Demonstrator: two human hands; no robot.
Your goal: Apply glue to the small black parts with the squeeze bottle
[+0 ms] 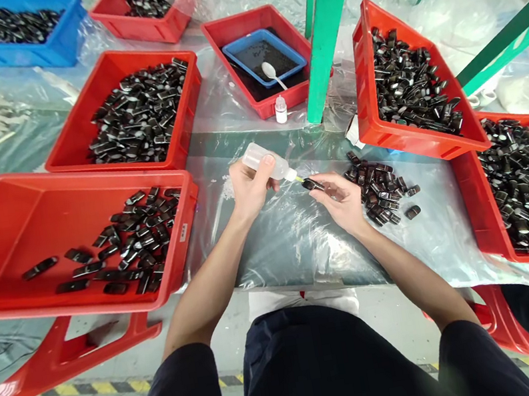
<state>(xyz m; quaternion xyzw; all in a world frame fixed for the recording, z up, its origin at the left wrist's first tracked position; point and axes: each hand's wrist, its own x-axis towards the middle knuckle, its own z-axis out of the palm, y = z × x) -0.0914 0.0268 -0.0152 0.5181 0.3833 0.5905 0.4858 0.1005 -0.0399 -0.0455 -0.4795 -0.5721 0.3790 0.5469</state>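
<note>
Bottle (264,161) gripped in left hand (250,190), tip (298,179) at black piece (312,184) pinched in right hand (345,201), plastic-covered table (287,241) stretching beneath between red bin (28,237) and loose pile (379,189), table's front edge (314,286) near torso (317,365), green post (329,38) beyond

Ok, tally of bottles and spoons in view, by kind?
Squeeze bottle, held in the left hand: 1
Small white bottle, standing upright: 1
White spoon: 1
Total: 3
</note>
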